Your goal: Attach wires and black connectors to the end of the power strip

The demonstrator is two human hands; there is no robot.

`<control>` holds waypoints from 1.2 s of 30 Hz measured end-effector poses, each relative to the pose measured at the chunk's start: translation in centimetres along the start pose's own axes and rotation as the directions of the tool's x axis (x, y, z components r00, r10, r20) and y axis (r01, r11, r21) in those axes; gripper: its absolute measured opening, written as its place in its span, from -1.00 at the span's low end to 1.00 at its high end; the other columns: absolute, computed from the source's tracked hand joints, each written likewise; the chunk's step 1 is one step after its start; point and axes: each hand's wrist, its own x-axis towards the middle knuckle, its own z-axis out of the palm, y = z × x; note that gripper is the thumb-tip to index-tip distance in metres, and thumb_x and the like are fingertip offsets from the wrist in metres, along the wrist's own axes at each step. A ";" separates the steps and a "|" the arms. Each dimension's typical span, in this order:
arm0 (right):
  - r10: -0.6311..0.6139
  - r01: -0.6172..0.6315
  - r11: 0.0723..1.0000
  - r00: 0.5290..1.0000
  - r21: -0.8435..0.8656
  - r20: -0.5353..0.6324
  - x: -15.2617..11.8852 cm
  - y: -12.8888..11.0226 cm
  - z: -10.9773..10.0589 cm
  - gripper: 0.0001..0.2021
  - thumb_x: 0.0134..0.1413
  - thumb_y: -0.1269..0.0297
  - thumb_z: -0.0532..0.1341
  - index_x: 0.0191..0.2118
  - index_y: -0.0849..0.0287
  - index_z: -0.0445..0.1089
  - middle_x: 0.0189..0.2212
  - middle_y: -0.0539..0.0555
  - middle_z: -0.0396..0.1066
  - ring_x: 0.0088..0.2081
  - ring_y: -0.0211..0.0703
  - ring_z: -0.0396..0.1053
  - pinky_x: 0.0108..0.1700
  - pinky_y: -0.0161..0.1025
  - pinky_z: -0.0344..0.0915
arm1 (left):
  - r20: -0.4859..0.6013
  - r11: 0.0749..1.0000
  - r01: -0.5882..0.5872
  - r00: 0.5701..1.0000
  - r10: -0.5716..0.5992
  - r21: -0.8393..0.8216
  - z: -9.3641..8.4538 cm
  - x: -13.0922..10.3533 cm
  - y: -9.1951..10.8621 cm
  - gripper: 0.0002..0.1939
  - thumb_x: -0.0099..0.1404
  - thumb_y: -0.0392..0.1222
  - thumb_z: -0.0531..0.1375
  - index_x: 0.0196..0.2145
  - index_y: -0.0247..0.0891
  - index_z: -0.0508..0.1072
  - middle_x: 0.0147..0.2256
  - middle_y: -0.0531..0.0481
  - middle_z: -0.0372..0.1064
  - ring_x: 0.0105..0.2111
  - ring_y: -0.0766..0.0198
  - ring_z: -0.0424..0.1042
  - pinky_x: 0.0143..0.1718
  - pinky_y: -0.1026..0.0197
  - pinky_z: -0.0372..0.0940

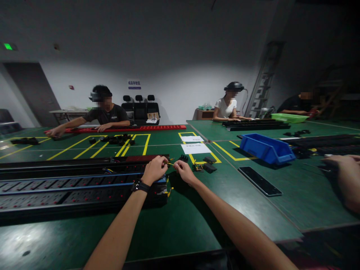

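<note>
My left hand (154, 170), with a dark watch at the wrist, rests over the end of a row of long black strips (64, 200) with red dots and blue edges. Its fingers are closed around a short yellow wire (171, 164). From the right, my right hand (185, 172) pinches the wire's other end between thumb and fingertips. Another yellow wire end (170, 192) sticks out of the nearest strip below my left hand. Just beyond my right hand lie small black parts (209, 167) and a part with yellow wires (198, 167).
A black phone (260, 181) and a blue bin (266, 149) stand to the right. A co-worker's hand (347, 176) reaches in at the right edge. White papers (196, 148) lie ahead. Across the green table, people work at a red strip (157, 128) and black strips (253, 125).
</note>
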 end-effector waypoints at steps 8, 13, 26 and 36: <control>-0.003 0.003 1.000 1.000 -0.006 -0.007 0.0 0.0 0.1 -0.69 0.20 0.00 0.09 -0.38 0.14 0.33 -0.51 -0.04 0.26 -0.46 -0.20 0.19 -0.39 -0.29 0.15 | 0.017 0.999 0.046 0.999 -0.046 0.014 -0.1 0.0 0.2 -0.78 0.34 -0.14 0.14 -0.09 -0.11 0.49 -0.15 -0.04 0.47 -0.16 0.17 0.49 -0.16 0.21 0.33; -0.006 0.006 1.000 1.000 0.000 -0.002 -0.1 -0.1 0.1 -0.69 0.19 0.00 0.09 -0.38 0.14 0.32 -0.50 -0.03 0.27 -0.45 -0.20 0.21 -0.38 -0.28 0.16 | 0.027 0.999 0.051 0.998 -0.052 0.019 -0.1 0.0 0.2 -0.76 0.34 -0.13 0.14 -0.07 -0.10 0.50 -0.15 -0.05 0.46 -0.13 0.15 0.49 -0.14 0.20 0.33; -0.016 0.016 1.000 1.000 -0.013 -0.005 -0.2 -0.3 0.0 -0.70 0.18 0.01 0.09 -0.37 0.15 0.34 -0.49 -0.01 0.30 -0.43 -0.17 0.24 -0.36 -0.26 0.19 | 0.030 1.000 0.023 0.999 -0.024 0.015 0.3 0.1 -0.2 -0.67 0.46 0.01 0.00 -0.16 -0.11 0.53 -0.16 -0.06 0.46 -0.14 0.14 0.48 -0.16 0.20 0.30; 0.140 -0.135 0.978 0.990 0.160 -0.019 -0.3 -1.4 -0.1 -0.68 0.11 0.04 0.12 -0.28 0.16 0.49 -0.43 0.03 0.42 -0.44 -0.18 0.27 -0.40 -0.28 0.15 | 0.021 0.999 0.031 0.999 -0.031 -0.009 0.6 0.3 -0.4 -0.70 0.47 -0.02 -0.02 -0.15 -0.12 0.48 -0.13 -0.07 0.49 -0.10 0.11 0.48 -0.13 0.17 0.31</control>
